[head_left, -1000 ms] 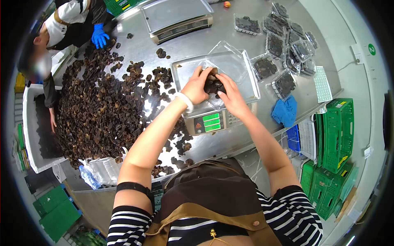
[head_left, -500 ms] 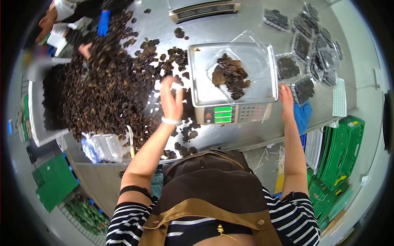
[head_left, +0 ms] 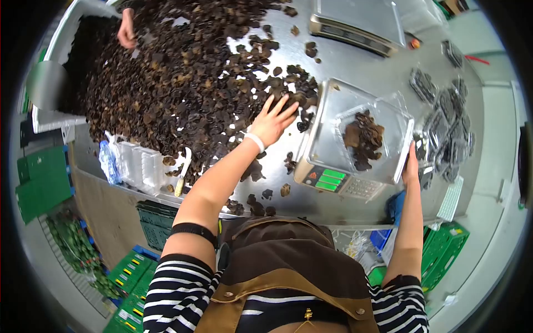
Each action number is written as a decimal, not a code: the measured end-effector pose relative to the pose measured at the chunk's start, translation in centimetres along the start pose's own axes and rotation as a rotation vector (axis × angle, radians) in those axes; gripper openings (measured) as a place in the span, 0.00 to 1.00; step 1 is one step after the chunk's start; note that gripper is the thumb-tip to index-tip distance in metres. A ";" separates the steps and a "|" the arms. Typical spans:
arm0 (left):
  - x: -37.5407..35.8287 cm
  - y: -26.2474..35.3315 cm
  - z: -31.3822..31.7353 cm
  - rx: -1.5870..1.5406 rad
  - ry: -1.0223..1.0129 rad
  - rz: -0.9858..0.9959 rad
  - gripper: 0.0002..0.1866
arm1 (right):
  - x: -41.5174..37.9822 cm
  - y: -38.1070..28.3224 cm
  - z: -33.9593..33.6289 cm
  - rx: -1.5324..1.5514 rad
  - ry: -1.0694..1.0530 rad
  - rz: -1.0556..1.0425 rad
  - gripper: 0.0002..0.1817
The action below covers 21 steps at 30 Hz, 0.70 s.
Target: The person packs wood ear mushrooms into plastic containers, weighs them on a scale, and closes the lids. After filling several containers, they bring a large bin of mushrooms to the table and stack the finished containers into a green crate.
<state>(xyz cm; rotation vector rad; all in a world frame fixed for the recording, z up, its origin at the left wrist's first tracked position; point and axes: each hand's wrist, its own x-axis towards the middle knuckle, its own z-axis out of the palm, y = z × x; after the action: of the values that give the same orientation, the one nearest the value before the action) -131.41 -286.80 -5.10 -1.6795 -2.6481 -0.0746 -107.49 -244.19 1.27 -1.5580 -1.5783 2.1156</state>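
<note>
A large heap of dark brown, fungus-like pieces (head_left: pixel 161 83) covers the left of the metal table. My left hand (head_left: pixel 271 123) is spread over the heap's right edge, fingers apart, holding nothing visible. To its right stands a scale (head_left: pixel 320 130) with green displays. On its tray lies an open clear plastic container (head_left: pixel 395 117) with a small pile of dark pieces (head_left: pixel 363 139) in it. My right hand (head_left: pixel 411 165) is at the right edge of the tray, seen edge-on; its fingers are partly hidden, and what they grip is unclear.
Filled clear packs (head_left: pixel 452 125) lie at the right. A second scale (head_left: pixel 355 25) stands at the back. A knife (head_left: pixel 183 172) and empty clear containers (head_left: pixel 139 166) are near the front edge. Another person's hand (head_left: pixel 126 34) is over the heap at the upper left.
The view has shifted left. My left hand has moved onto the pieces at the heap's right edge, fingers spread. My right hand remains beside the scale tray.
</note>
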 end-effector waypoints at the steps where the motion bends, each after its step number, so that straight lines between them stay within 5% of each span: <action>1: 0.3 -1.2 0.0 0.033 0.019 -0.065 0.23 | 1.2 0.5 -1.3 0.013 -0.058 -0.041 0.32; 5: -2.3 -4.0 -1.2 -0.037 0.026 -0.360 0.22 | 1.5 0.8 -1.5 0.058 -0.181 -0.075 0.30; 7: -4.5 -4.2 -2.2 -0.136 -0.043 -0.367 0.25 | 1.6 1.3 -0.7 0.043 -0.202 -0.069 0.30; 11: -8.4 -7.5 -4.9 -0.565 0.237 -0.280 0.27 | 1.4 3.3 2.2 -0.064 -0.213 -0.077 0.28; 15: -9.6 -16.2 -5.6 -0.143 0.493 -0.778 0.25 | 0.9 4.5 4.7 -0.244 -0.278 -0.011 0.25; 17: -9.6 -19.8 -5.1 -0.102 0.364 -0.921 0.23 | -0.8 4.6 6.9 -0.325 -0.212 -0.004 0.28; 19: -10.6 -23.0 -2.7 -0.326 0.092 -0.838 0.22 | -2.5 4.4 8.7 -0.364 -0.135 -0.017 0.29; 21: -11.2 -23.2 -3.0 -0.330 0.159 -0.654 0.18 | -5.0 3.3 9.5 -0.545 -0.072 -0.021 0.36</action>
<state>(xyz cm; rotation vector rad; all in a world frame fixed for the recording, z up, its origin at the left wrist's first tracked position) -147.70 -306.91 -3.28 -0.7260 -3.0429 -0.6404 -110.56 -255.01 1.72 -1.5888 -2.3262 1.8385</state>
